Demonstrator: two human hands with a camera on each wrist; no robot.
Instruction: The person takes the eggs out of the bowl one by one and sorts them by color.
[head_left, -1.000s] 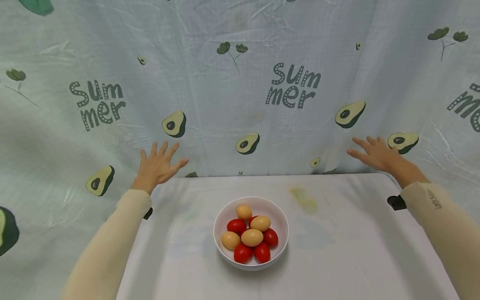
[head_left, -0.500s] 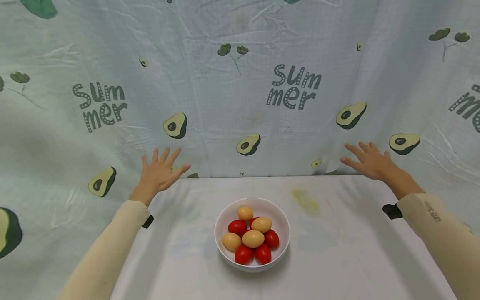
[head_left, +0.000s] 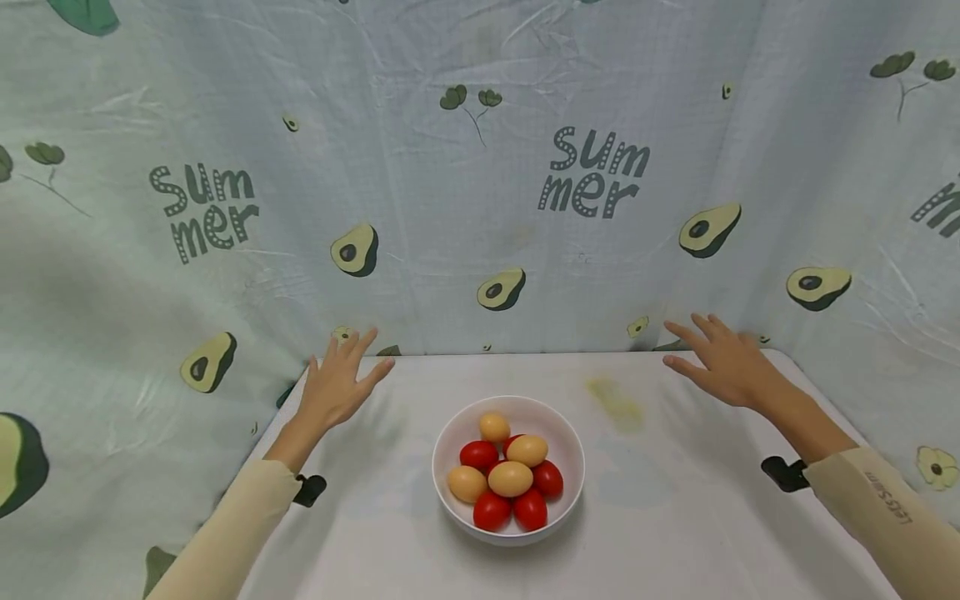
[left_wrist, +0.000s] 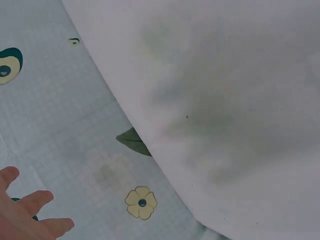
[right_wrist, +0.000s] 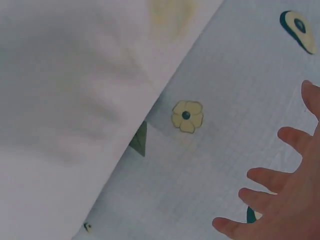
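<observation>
A round white bowl [head_left: 567, 492] stands on the white table, holding several red and yellow egg-shaped pieces that look like small tomatoes or eggs. A yellow piece [head_left: 511, 480] lies on top, with a red piece [head_left: 491, 510] at the front. My left hand [head_left: 337, 387] hovers over the table's far left part, fingers spread, holding nothing. Over the far right part my right hand [head_left: 723, 362] is likewise spread and holds nothing. Both hands are apart from the bowl. Spread fingers [right_wrist: 270, 179] show in the right wrist view; in the left wrist view some fingers [left_wrist: 37, 202] reach into the lower corner.
The white table [head_left: 660, 533] has a yellowish stain [head_left: 615, 404] right of the bowl. Behind and beside it hangs a pale curtain [head_left: 420, 192] printed with avocados, flowers and lettering. Dark wrist bands [head_left: 784, 473] show below the beige sleeves [head_left: 885, 508].
Both hands have come down and nearer, from in front of the curtain to over the table's far part, and slightly inward. The bowl and its contents have stayed put; the view shifted slightly.
</observation>
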